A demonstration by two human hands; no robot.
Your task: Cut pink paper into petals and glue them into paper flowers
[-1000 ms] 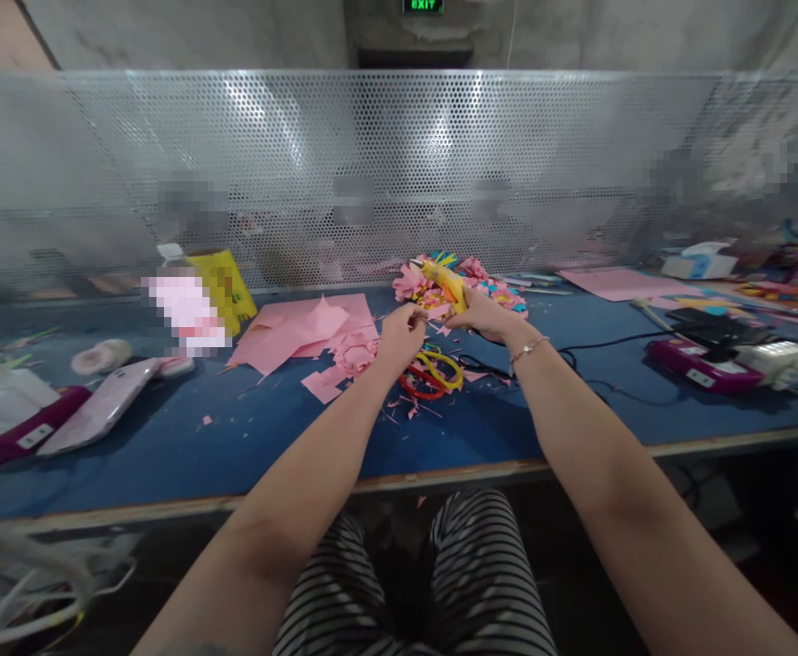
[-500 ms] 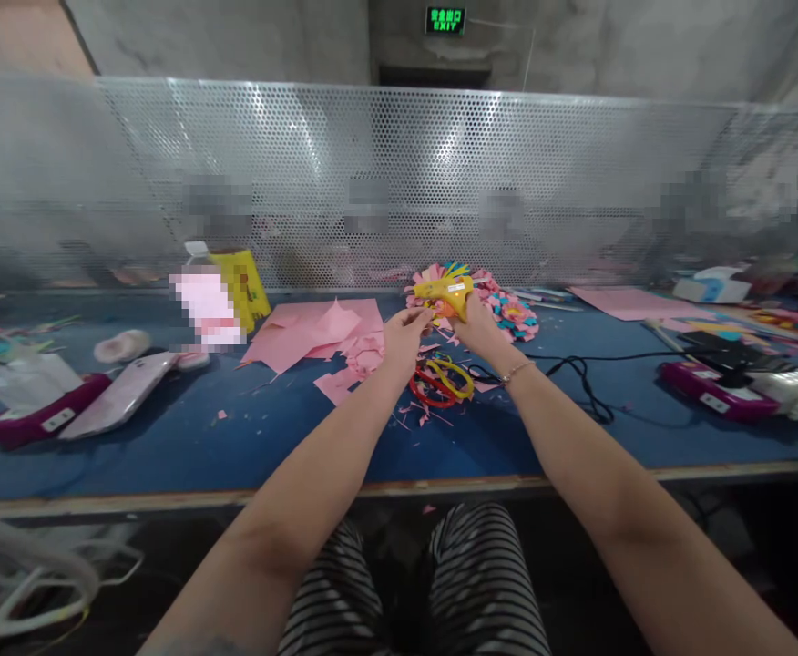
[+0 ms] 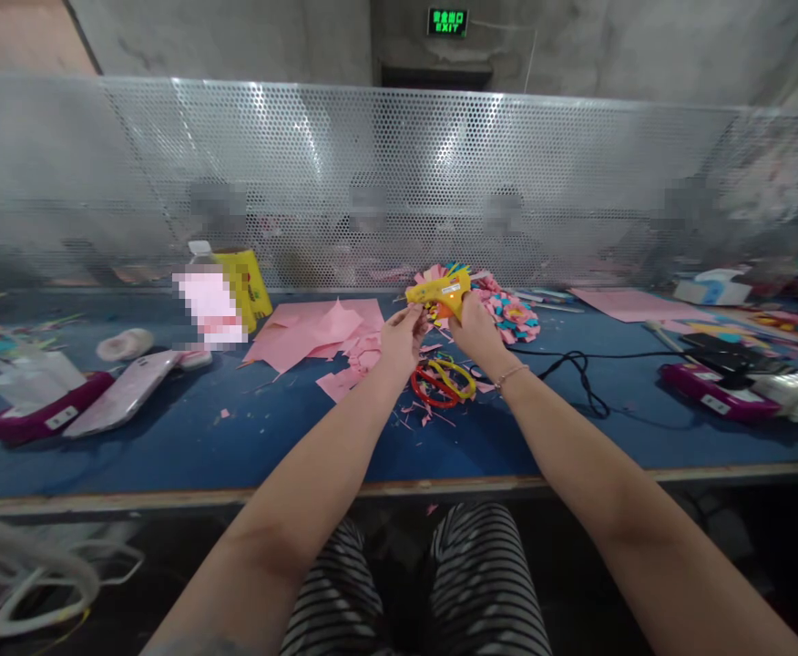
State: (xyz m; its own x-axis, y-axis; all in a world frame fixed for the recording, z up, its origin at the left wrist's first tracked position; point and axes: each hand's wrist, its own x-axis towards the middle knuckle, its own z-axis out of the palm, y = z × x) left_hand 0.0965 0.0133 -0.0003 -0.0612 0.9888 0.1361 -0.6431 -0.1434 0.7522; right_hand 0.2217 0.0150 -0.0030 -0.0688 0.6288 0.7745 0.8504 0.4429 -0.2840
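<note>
Right hand (image 3: 475,328) closed round glue gun (image 3: 438,290) mid-frame, left hand (image 3: 403,337) grip unclear; paper flower (image 3: 517,314) right of centre looks assembled, pink sheets (image 3: 293,333) left of centre look unused.

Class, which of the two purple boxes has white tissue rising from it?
The left purple box: white tissue rises there; the right purple box bears a black object.

L fingers (image 3: 407,318) ptly hidden; grip unclear
</note>
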